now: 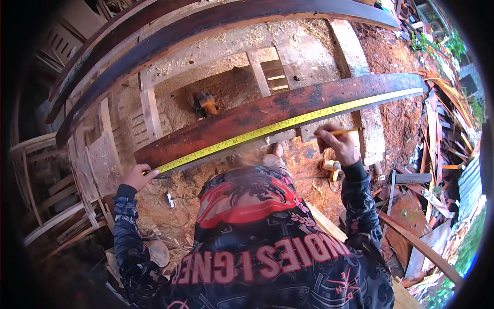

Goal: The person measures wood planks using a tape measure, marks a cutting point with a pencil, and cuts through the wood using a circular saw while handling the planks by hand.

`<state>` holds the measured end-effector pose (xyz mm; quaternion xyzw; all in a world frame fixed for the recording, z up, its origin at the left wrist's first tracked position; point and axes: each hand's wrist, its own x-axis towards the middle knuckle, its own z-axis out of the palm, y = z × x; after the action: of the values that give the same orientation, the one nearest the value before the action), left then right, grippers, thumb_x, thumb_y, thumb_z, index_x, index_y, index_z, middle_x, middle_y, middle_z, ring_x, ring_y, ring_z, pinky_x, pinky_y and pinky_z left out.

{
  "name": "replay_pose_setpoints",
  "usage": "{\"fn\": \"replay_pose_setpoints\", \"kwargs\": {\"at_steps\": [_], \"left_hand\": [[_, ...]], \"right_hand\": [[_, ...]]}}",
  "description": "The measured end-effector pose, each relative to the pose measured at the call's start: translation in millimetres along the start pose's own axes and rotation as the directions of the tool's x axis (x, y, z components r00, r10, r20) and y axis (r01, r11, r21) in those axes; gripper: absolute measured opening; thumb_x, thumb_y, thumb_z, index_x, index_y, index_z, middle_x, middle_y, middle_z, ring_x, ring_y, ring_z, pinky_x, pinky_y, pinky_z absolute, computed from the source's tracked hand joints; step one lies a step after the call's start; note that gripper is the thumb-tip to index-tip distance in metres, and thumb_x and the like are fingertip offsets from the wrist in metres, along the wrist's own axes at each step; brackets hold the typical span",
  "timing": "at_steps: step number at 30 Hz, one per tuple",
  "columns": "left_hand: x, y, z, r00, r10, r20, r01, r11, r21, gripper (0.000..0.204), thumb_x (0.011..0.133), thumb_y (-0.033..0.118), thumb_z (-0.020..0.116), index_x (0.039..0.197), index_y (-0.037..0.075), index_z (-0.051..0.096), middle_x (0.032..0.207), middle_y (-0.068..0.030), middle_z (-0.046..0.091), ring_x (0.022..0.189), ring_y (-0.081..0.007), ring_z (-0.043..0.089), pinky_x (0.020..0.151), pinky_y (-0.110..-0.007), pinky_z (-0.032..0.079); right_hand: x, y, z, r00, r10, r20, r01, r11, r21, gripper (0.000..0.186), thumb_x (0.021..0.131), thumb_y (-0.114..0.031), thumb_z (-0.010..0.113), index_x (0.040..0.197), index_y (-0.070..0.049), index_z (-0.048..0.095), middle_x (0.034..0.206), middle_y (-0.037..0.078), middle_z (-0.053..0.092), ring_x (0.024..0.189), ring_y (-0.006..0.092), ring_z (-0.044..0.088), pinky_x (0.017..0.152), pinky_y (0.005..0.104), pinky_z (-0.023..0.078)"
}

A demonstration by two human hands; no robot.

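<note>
A long, reddish-brown curved board lies across a wooden frame in front of me, with a yellow tape measure stretched along its near edge. At the board's left end my left hand grips the tape's end. My right hand is closed on a yellow pencil, just below the tape to the right of centre. Two more curved dark boards rest at the far side of the frame.
An orange-and-black power tool sits among shavings inside the frame. A yellowish tool and a cord lie on the ground below. Wooden racks stand at left; scrap wood and corrugated sheet are piled at right.
</note>
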<state>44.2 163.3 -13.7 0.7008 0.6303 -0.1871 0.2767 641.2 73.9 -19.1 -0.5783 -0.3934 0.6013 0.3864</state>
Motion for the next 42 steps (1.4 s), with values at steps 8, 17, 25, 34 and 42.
{"fn": "replay_pose_setpoints", "kwargs": {"at_steps": [8,17,25,34,42], "left_hand": [[10,-13,13,1.0,0.016,0.018,-0.016,1.0,-0.01,0.048,0.083,0.054,0.067,0.09,0.006,0.073,0.082,-0.0161,0.069,0.084,-0.0348,0.066,0.076,-0.043,0.05],[29,-27,19,0.99,-0.032,0.137,0.037,0.999,-0.033,0.045,0.082,0.046,0.072,0.084,0.002,0.073,0.072,-0.014,0.067,0.067,-0.0227,0.063,0.067,-0.038,0.049],[35,-18,14,0.968,-0.131,0.213,0.132,0.991,0.008,0.051,0.077,0.055,0.074,0.089,0.005,0.076,0.08,-0.0154,0.071,0.076,-0.03,0.068,0.071,-0.04,0.052],[17,-6,19,0.942,-0.176,0.286,0.177,0.984,0.022,0.05,0.075,0.053,0.075,0.091,0.005,0.076,0.082,-0.0167,0.071,0.078,-0.031,0.069,0.075,-0.041,0.053],[23,-23,30,0.961,-0.118,0.249,0.128,0.992,-0.023,0.048,0.076,0.051,0.075,0.084,0.004,0.076,0.071,-0.0145,0.068,0.068,-0.0264,0.066,0.068,-0.039,0.051]], "right_hand": [[84,-23,88,0.946,-0.224,0.235,0.225,0.974,0.023,0.013,0.092,-0.011,0.063,0.096,-0.003,0.053,0.076,0.003,0.059,0.061,0.009,0.058,0.053,0.0227,0.048],[123,0,144,0.838,-0.424,0.343,0.535,0.762,-0.365,0.022,0.08,-0.018,0.071,0.091,-0.001,0.062,0.07,0.009,0.059,0.063,0.0186,0.058,0.06,0.0342,0.047],[130,12,154,0.802,-0.467,0.373,0.59,0.717,-0.37,0.02,0.081,-0.017,0.07,0.081,-0.001,0.059,0.068,0.014,0.06,0.059,0.0233,0.058,0.057,0.0357,0.046],[110,7,151,0.857,-0.445,0.26,0.513,0.785,-0.346,0.018,0.084,-0.015,0.072,0.084,-0.003,0.058,0.068,0.007,0.061,0.062,0.0115,0.057,0.058,0.0303,0.047],[114,12,161,0.869,-0.374,0.323,0.484,0.775,-0.407,0.022,0.082,-0.015,0.074,0.078,-0.003,0.055,0.067,0.009,0.062,0.06,0.0165,0.062,0.058,0.0309,0.049]]}}
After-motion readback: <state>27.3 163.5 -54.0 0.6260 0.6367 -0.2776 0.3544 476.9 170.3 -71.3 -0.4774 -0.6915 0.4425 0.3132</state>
